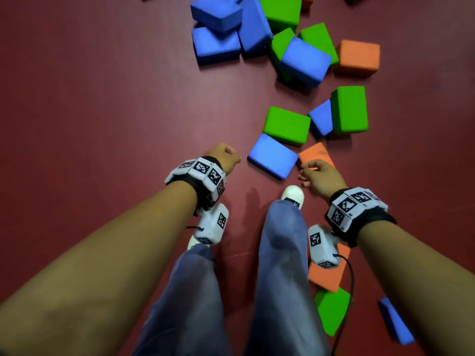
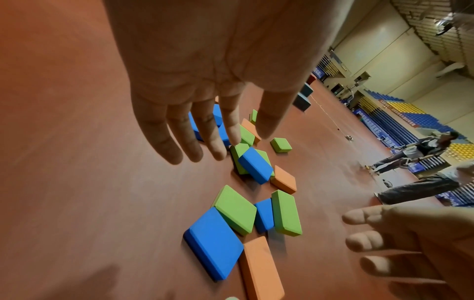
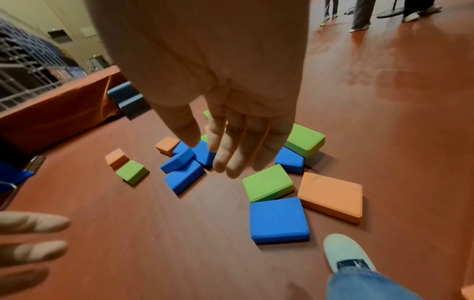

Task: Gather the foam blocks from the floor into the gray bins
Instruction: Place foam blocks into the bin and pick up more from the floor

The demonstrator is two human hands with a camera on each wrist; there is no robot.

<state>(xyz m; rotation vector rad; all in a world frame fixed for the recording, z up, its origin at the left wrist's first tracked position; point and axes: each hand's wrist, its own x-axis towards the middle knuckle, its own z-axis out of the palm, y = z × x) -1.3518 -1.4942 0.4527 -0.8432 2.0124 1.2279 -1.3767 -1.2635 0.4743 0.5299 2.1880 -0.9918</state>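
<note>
Under both hands spreads the dark red floor [image 1: 102,86], and neither hand touches it. Ahead of the fingertips, well beyond reach, lies the big heap of foam blocks [image 1: 259,29], blue, green and orange ones leaning on each other. Nearer, just past the right hand [image 1: 322,177], a green block [image 1: 286,125] lies flat, and a second green block [image 1: 349,109] stands on edge with a small blue block [image 1: 321,118] wedged against it. Between the two hands, slightly forward of the knuckles, rests the nearest blue block [image 1: 272,155], flat on the floor and touching the green one behind it. Directly below the right hand's fingers an orange block [image 1: 314,152] lies beside that blue block; the fingers hover over it, apart from it. Behind the right wrist, by the person's leg, lie another orange block [image 1: 330,276], a green one [image 1: 332,310] and a blue one [image 1: 394,322].

The left hand [image 1: 223,158] hangs palm down with fingers straight and slightly spread, holding nothing. The right hand is likewise spread and relaxed, empty. No gray bin can be made out for certain.
</note>
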